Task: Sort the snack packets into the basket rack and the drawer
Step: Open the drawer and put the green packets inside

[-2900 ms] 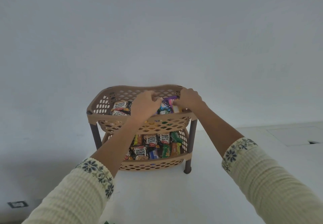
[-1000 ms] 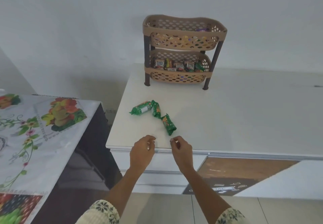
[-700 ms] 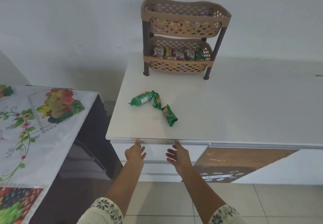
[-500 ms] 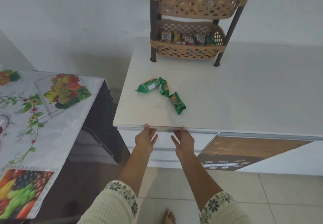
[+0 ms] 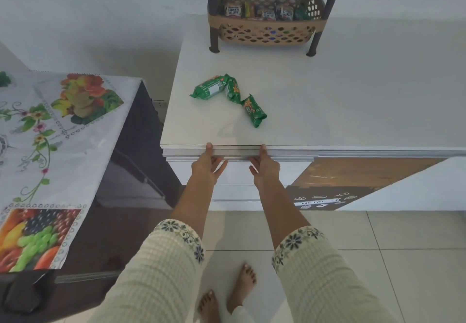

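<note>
Three green snack packets lie on the white counter (image 5: 327,95): one (image 5: 209,89) at the left, one (image 5: 233,88) touching it, one (image 5: 254,111) nearer the front edge. The tan basket rack (image 5: 264,24) stands at the back; its lower tier holds several packets and its upper tier is cut off by the frame. Below the counter's front edge is the white drawer (image 5: 234,174). My left hand (image 5: 205,166) and my right hand (image 5: 264,167) both grip the drawer's top lip, a fingertip of each resting on the metal rail. The drawer's inside is hidden.
A dark side table with a fruit-print cloth (image 5: 63,133) stands close on the left. A brown panel with a printed label (image 5: 353,181) is right of the drawer. My bare feet (image 5: 227,295) stand on the tiled floor below.
My hands left the rack, dropped to the counter's front edge and closed on the drawer's top lip. My view has tilted down and come closer. The green packets have not moved.
</note>
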`<state>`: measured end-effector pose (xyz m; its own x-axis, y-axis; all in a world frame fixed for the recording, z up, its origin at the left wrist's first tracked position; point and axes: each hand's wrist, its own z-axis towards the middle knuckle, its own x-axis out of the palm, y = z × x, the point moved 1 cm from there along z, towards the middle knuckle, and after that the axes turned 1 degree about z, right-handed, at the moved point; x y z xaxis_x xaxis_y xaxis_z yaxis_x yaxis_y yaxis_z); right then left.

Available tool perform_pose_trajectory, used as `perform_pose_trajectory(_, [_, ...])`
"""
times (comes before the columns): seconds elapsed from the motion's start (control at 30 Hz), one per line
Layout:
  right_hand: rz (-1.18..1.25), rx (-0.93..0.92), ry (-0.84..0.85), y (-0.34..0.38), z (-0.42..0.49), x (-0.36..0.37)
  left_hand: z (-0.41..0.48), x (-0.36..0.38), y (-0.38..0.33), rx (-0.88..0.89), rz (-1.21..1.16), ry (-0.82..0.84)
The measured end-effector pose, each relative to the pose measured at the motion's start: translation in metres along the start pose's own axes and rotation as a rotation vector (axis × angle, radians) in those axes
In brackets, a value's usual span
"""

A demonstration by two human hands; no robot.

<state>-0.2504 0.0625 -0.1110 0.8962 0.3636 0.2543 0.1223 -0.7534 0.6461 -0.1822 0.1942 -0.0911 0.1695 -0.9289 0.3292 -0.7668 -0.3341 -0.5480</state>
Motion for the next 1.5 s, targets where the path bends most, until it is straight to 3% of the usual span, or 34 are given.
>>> perform_pose_trajectory(0.17, [-0.11,-0.019,-0.102,-0.007,-0.006,-0.006,-0.017,-0.024,0.001,0.062,0.224,-0.07])
perform_pose_trajectory(0.23, [-0.134,-0.033,-0.129,-0.01,-0.011,-0.006,-0.024,-0.036,0.004,0.256,0.556,-0.238])
perform_pose_trajectory(0.33, [-0.201,-0.07,-0.207,-0.018,-0.022,-0.009,-0.036,-0.052,0.016,0.759,1.175,-0.409])
perform_pose_trajectory(0.43, [-0.306,-0.126,-0.298,-0.036,-0.043,-0.021,-0.036,-0.06,0.03,1.089,1.708,-0.255])
perform_pose_trajectory(0.53, [-0.593,-0.13,-0.257,-0.046,-0.066,-0.039,-0.035,-0.064,0.043,1.077,2.052,-0.072])
perform_pose_trajectory(0.67, [-1.214,-0.167,-0.106,-0.024,-0.087,-0.053,-0.044,-0.074,0.054,1.031,2.123,-0.035])
perform_pose_trajectory(0.77, [-1.743,-0.473,-0.133,-0.008,-0.097,-0.042,-0.05,-0.079,0.055,0.954,2.141,-0.001])
perform_pose_trajectory(0.83, [-1.893,-0.701,-0.102,-0.017,-0.1,-0.035,-0.056,-0.081,0.056,0.91,2.14,0.024])
perform_pose_trajectory(0.9, [-1.947,-0.792,-0.004,-0.036,-0.101,-0.039,-0.062,-0.085,0.055,0.901,2.136,0.047])
perform_pose_trajectory(1.0, [-1.92,-0.778,0.055,-0.055,-0.101,-0.058,-0.071,-0.096,0.053,0.901,2.151,0.073])
perform_pose_trajectory(1.27, [-1.86,-0.623,0.199,-0.059,-0.129,-0.088,-0.1,-0.119,0.069,0.725,2.108,0.172])
perform_pose_trajectory(1.5, [-1.848,-0.57,0.298,-0.076,-0.159,-0.123,-0.135,-0.148,0.099,0.65,2.141,0.123])
